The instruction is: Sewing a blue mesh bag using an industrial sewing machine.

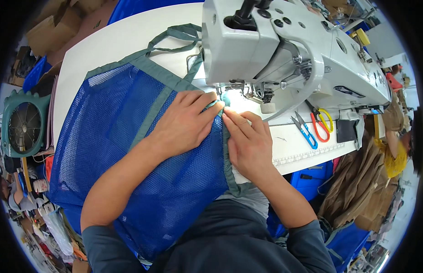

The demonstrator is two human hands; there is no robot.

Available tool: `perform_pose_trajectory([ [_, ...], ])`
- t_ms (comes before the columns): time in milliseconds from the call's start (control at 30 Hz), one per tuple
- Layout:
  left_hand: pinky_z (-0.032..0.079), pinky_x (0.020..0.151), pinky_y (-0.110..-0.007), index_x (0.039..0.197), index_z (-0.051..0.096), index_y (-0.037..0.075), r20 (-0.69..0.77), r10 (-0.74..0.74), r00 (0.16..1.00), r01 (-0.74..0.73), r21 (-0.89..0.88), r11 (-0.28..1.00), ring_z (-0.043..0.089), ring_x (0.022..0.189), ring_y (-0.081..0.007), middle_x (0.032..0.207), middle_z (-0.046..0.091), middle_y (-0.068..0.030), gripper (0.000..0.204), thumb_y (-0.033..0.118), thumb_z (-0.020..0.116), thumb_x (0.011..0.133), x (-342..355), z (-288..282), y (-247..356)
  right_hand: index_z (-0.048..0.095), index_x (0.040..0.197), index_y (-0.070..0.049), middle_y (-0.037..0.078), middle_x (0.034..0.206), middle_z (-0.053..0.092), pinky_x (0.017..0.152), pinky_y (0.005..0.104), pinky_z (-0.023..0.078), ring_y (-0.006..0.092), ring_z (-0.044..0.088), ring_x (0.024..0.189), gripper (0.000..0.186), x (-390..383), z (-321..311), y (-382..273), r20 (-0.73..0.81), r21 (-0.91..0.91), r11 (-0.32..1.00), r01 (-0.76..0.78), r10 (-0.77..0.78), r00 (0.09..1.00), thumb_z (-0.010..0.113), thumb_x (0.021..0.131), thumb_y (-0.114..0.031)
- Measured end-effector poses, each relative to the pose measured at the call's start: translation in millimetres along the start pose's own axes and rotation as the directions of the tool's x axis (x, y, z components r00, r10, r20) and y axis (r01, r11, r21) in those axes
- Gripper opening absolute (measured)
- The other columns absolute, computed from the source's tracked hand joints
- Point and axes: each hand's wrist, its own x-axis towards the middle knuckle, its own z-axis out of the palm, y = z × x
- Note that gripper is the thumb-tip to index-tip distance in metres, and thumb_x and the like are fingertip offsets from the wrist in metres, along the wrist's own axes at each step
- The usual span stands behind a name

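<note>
Blue mesh bag with grey-green fabric trim (179, 173) sits spread over the white tabletop (107, 41), edge pinched by left hand (184, 123) and right hand (250, 143), fingertips nearly together beside the white sewing machine (243, 52) (probably keeping the layers lined up, tbh).

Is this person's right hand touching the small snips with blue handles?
Apart. The head view shows white tabletop lying between the right hand and the blue-handled thread snips.
</note>
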Motion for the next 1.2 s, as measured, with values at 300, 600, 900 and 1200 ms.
perform_pose_trajectory([
  [300, 0.048, 0.108, -0.047, 0.133, 0.067, 0.009, -0.006, 0.000, 1.000, 0.000, -0.003, 1.000, 0.058, 0.128, -0.0335, 0.139, 0.062, -0.0103, 0.043, 0.010, 0.072, 0.090, 0.2, 1.9, 0.9, 0.072, 0.133, -0.002, 0.006, 0.137, 0.071, 0.095, 0.0422, 0.049, 0.0278, 0.061, 0.121, 0.051, 0.0, -0.4, 1.7, 0.018, -0.005, 1.000, -0.007, 0.007, 1.000, 0.071, 0.082, -0.005],
  [600, 0.046, 0.110, -0.047, 0.134, 0.066, 0.010, 0.020, 0.017, 1.000, -0.017, 0.006, 1.000, 0.057, 0.130, -0.0328, 0.140, 0.061, -0.0096, 0.042, 0.011, 0.070, 0.092, -2.1, -3.5, -6.4, 0.071, 0.135, -0.003, 0.006, 0.138, 0.070, 0.095, 0.0428, 0.048, 0.0303, 0.060, 0.120, 0.054, -0.5, 3.0, -1.6, 0.019, -0.010, 1.000, -0.001, 0.002, 1.000, 0.072, 0.082, -0.007],
  [900, 0.044, 0.111, -0.048, 0.134, 0.066, 0.010, 0.026, 0.029, 0.999, -0.029, 0.015, 0.999, 0.055, 0.131, -0.0328, 0.142, 0.061, -0.0091, 0.042, 0.011, 0.070, 0.092, 0.8, 1.1, -3.0, 0.071, 0.135, -0.003, 0.006, 0.139, 0.070, 0.097, 0.0433, 0.048, 0.0303, 0.060, 0.121, 0.053, -3.0, 1.4, 1.7, 0.030, -0.029, 1.000, -0.009, 0.009, 1.000, 0.072, 0.082, -0.006],
  [1200, 0.044, 0.110, -0.048, 0.134, 0.065, 0.010, 0.024, 0.022, 0.999, -0.023, 0.022, 1.000, 0.055, 0.130, -0.0334, 0.142, 0.060, -0.0092, 0.043, 0.012, 0.071, 0.091, 0.0, -1.9, -3.7, 0.071, 0.135, -0.002, 0.007, 0.139, 0.069, 0.097, 0.0429, 0.048, 0.0296, 0.060, 0.120, 0.053, -0.3, -0.5, -1.7, 0.041, -0.009, 1.000, -0.009, 0.010, 0.999, 0.073, 0.082, -0.007],
])
